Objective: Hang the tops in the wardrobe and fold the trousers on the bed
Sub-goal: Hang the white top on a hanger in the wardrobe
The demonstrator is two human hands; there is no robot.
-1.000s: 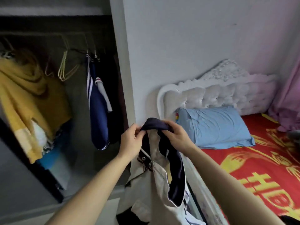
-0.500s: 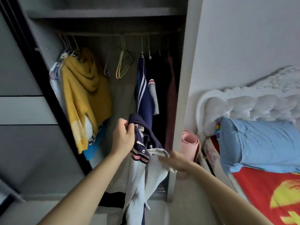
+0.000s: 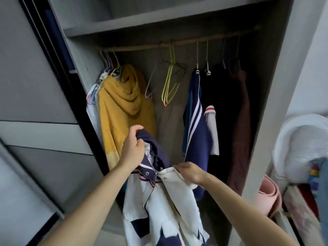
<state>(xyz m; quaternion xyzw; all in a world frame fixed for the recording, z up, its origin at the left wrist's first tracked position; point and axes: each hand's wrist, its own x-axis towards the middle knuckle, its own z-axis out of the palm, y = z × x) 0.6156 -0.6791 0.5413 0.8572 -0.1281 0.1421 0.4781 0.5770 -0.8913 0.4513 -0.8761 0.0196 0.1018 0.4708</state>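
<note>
A white and navy jacket (image 3: 159,201) with snap buttons and a dark hood hangs in front of the open wardrobe (image 3: 271,103). My left hand (image 3: 132,148) grips its navy collar near the top. My right hand (image 3: 190,172) pinches the white front edge beside the snaps. On the wooden rail (image 3: 186,42) above hang empty wire hangers (image 3: 170,82), green and pink, in the middle gap. A yellow hooded top (image 3: 124,107) hangs to the left, and a navy top with white stripes (image 3: 195,118) to the right.
Dark and maroon garments (image 3: 237,112) fill the wardrobe's right end. A grey sliding door (image 3: 35,103) stands at the left. A pink rolled mat (image 3: 269,197) leans by the white padded headboard (image 3: 298,148) at the right edge.
My view has swung left from the bed to face the wardrobe. The jacket and both hands now sit closer to the rail; my right hand has shifted from the collar to the front edge.
</note>
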